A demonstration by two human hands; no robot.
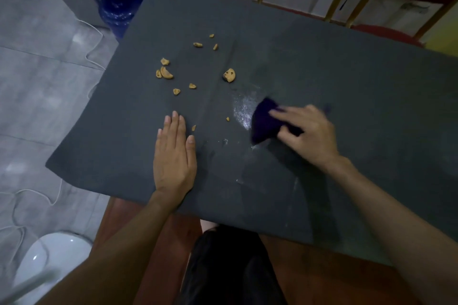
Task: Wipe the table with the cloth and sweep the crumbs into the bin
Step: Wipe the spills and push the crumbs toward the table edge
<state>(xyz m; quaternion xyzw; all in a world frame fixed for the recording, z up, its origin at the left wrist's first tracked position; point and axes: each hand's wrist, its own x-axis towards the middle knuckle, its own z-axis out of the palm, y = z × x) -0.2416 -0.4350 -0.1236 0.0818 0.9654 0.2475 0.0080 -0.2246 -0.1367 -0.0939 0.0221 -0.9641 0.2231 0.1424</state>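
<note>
**A:** From the head camera, what do we have in hand?

**B:** Our right hand [306, 131] presses the cloth [264, 120] onto the table [347, 76], right of centre. The fingers are curled over it, bunching the dark purple fabric under the palm; its left end sticks out beside a pale smear [244, 110] on the surface. The hand is blurred, so we can't tell exactly how each finger sits.

**A:** And the other one?

**B:** Our left hand [174, 156] lies flat on the near left part of the table, fingers straight and close together, holding nothing. We judge that it steadies the dark top.

**A:** Where are the crumbs?

**B:** The crumbs [166, 72] are scattered left of centre and farther away than both hands, with one bigger cookie piece [229, 75] towards the middle and two tiny bits just beyond our left fingertips. None touches the cloth.

**A:** How will the cloth handle?

**B:** Soft and light, we think; it will fold and slip unless we keep the palm on top and pinch a bunched edge. The crumbs look dry and brittle, so a gentle, flat sweep should push them without crushing.

**A:** And the bin?

**B:** A white rounded thing [52, 255] sits on the floor at the near left. We suspect it is the bin, but can't be sure.
</note>
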